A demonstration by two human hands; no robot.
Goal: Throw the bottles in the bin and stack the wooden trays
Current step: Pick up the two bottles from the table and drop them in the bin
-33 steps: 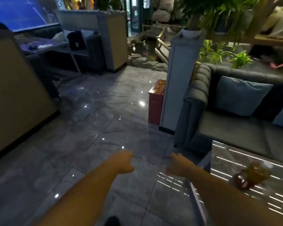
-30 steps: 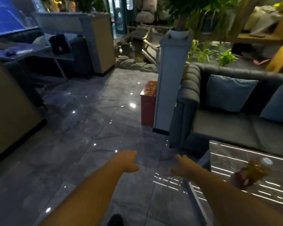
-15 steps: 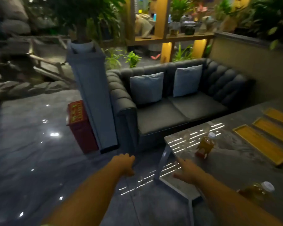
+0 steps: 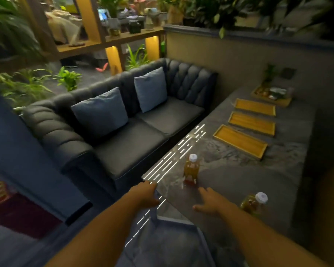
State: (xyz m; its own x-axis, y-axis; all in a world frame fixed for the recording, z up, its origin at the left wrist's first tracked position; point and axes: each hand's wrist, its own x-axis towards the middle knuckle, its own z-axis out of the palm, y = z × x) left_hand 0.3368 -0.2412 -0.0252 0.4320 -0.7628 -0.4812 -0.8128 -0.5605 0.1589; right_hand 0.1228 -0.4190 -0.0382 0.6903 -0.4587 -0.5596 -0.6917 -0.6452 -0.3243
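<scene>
The view has swung from open floor round to the desk (image 4: 239,176), so the task's things are now in reach — one bottle (image 4: 191,167) stands just beyond the right hand (image 4: 210,204), another bottle (image 4: 255,203) beside that forearm. Three wooden trays (image 4: 240,140) lie separately further along. Both the right and the left hand (image 4: 146,195) are open and empty; no bin is visible.

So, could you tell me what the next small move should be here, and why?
Probably reach the right hand forward to grasp the nearer-centre bottle. Both hands are empty, the left hand sits at the table corner, and that bottle stands upright just beyond the right fingers. A second bottle waits beside the right forearm; the three wooden trays lie farther off.
</scene>
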